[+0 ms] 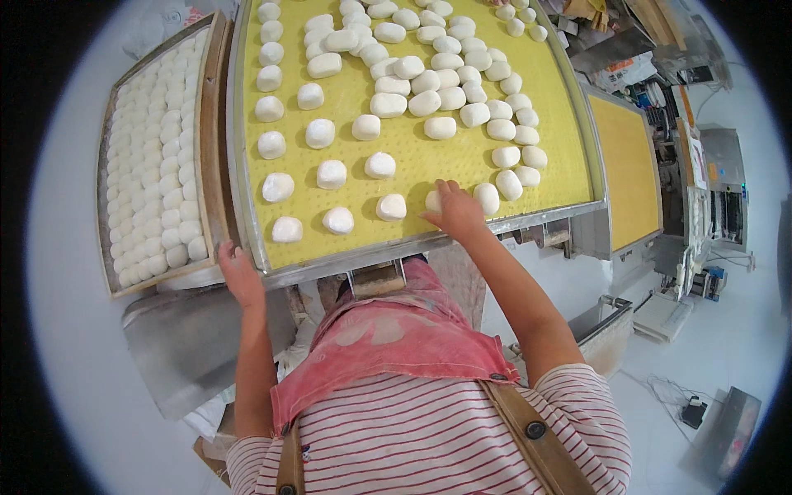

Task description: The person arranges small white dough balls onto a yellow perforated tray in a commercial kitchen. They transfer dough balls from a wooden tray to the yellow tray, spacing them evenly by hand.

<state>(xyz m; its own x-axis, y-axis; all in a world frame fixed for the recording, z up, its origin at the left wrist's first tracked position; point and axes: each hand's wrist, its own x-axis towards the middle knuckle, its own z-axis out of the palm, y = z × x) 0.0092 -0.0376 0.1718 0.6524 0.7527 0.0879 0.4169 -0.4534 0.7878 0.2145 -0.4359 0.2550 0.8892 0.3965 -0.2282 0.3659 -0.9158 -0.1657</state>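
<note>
My right hand (pixel 456 212) reaches over the near edge of a yellow, metal-framed tray (pixel 528 70). Its thumb and fingers close around a white dough piece (pixel 433 200) on the yellow surface. To the left stand spaced rows of similar rounded dough pieces (pixel 338 220), each apart from the others. Farther back and to the right, a loose crowd of smoother, longer dough pieces (pixel 440 128) lies close together. My left hand (pixel 239 274) is empty, its fingers apart, beside the near corner of a wooden tray (pixel 216 157).
Tight rows of white dough pieces (pixel 153 165) fill the wooden tray. Another yellow panel (pixel 623 169) stands at the right. A metal bin (pixel 606 330) sits below it, with cables (pixel 672 396) on the floor. Part of another person's hand (pixel 498 2) seems to show at the top.
</note>
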